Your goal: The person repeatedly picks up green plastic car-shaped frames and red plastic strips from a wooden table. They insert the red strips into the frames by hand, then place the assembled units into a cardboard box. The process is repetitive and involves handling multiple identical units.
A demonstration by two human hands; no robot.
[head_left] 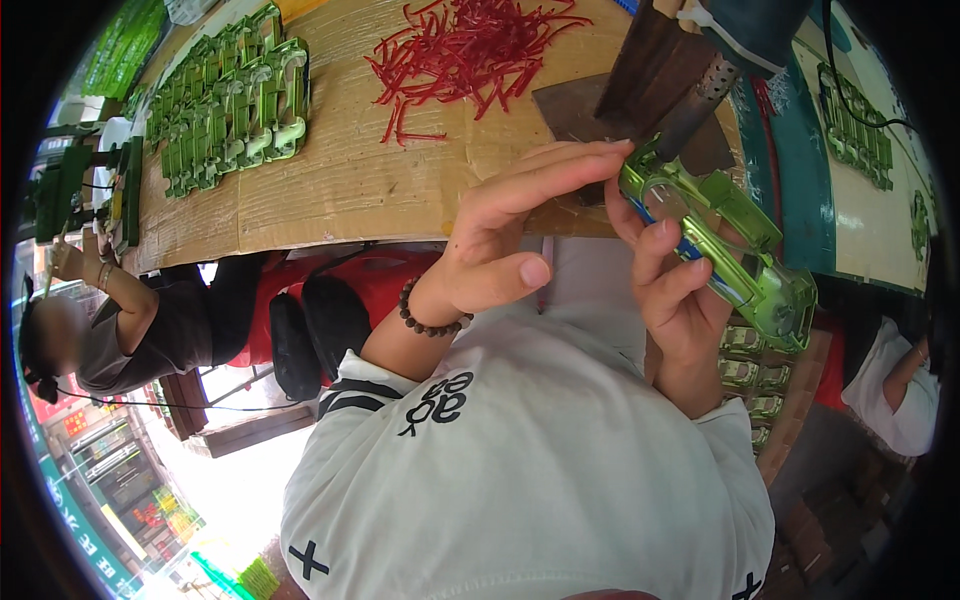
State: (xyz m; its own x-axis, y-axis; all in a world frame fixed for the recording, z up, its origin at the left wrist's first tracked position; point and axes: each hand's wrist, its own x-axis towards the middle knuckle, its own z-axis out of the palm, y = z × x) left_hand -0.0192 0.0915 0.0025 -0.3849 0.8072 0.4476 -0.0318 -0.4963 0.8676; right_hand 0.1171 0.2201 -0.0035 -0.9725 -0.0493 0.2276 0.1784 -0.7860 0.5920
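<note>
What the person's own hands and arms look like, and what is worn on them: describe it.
The left hand and right hand are bare, without gloves. A bracelet of dark, round beads circles the left wrist. Both sleeves are short and white; the left sleeve has black bands near its edge, the right sleeve looks plain there.

The person wears a white short-sleeved shirt (545, 460). Black bands (350, 402) run round the left sleeve near its hem. Rounded black lettering (452, 402) is printed on the left of the chest. A black cross mark (308, 560) shows at each side, the right one partly cut off. A bracelet (432, 327) of dark round beads circles the left wrist. The left hand (497, 225) and right hand (683, 305) are bare.
</note>
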